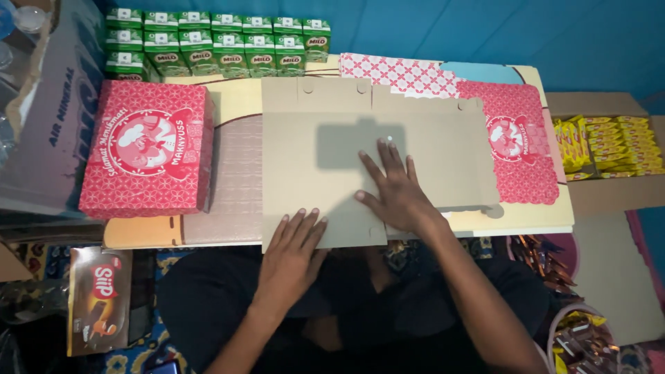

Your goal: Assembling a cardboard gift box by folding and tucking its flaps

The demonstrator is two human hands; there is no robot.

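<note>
Head view looked straight down on a low counter (pixel 554 225), and both hands were flat on an unfolded cardboard box blank (pixel 332 149), plain brown side up. That blank lay across the middle of the counter, its long axis running left to right, printed red flaps peeking out past its far and right edges. Left hand (pixel 294 242) pressed palm-down on the near edge, fingers spread and released, gripping nothing. Right hand (pixel 395 187) sat further in, also open and flat, fingertips pointing away toward the blank's centre, so it was the hand nearer the middle of the sheet. Off to the left, well apart from both hands, an already folded red patterned box (pixel 147 158) stood closed. Green drink cartons (pixel 215 43) lined the far edge. A carton of yellow snack packets (pixel 609 144) sat to the right, a brown wafer packet (pixel 98 299) lower left on the floor.
</note>
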